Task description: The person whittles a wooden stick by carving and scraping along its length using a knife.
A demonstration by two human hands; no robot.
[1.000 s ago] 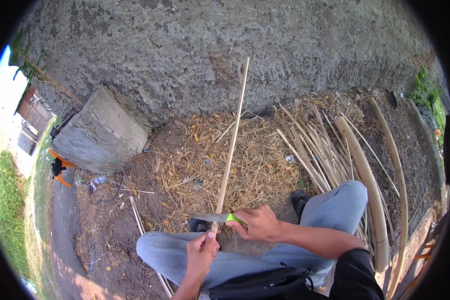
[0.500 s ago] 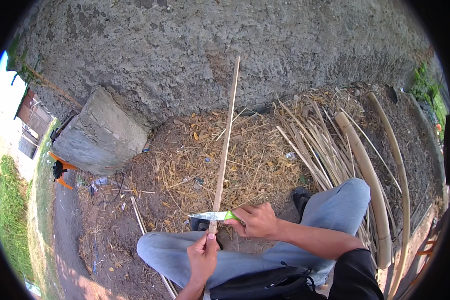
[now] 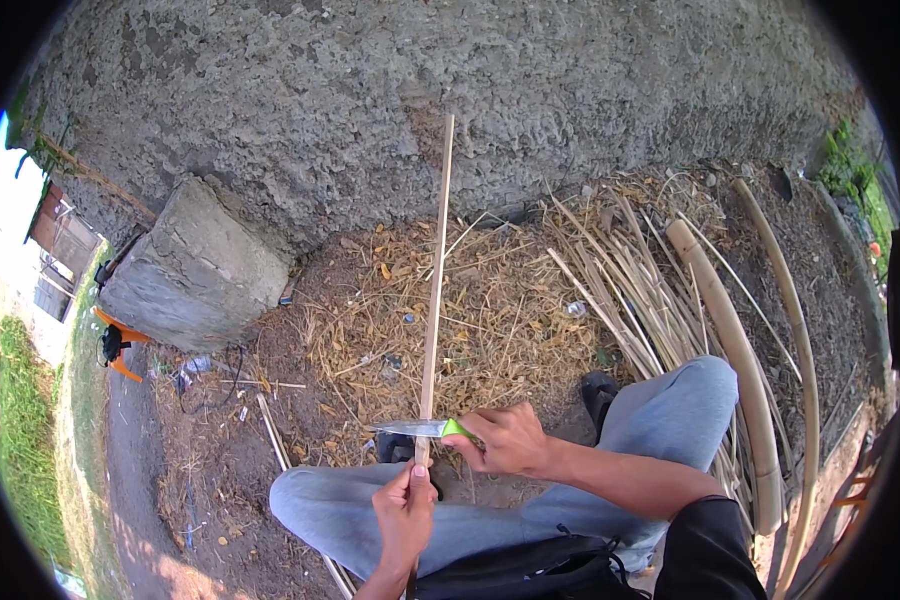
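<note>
A long, narrow bamboo strip (image 3: pixel 435 300) points away from me, its far end in front of the rough wall. My left hand (image 3: pixel 405 510) is closed around its near end, thumb along the top. My right hand (image 3: pixel 505 438) grips a knife (image 3: pixel 410 428) by its green handle. The blade lies across the strip just beyond my left thumb, tip to the left. Whether its edge bites into the bamboo cannot be made out. My right fingers hide most of the handle.
Split bamboo strips (image 3: pixel 630 285) lie piled at the right, beside a thick bamboo pole (image 3: pixel 725 370) and a thinner curved pole (image 3: pixel 795 350). A concrete block (image 3: pixel 195 265) stands at the left against the wall (image 3: pixel 530 110). Dry shavings and leaves (image 3: pixel 490 320) cover the ground before my bent legs.
The bamboo strip's far end has swung a little to the left. The knife blade has shifted slightly up and left on the strip; both hands keep their grip.
</note>
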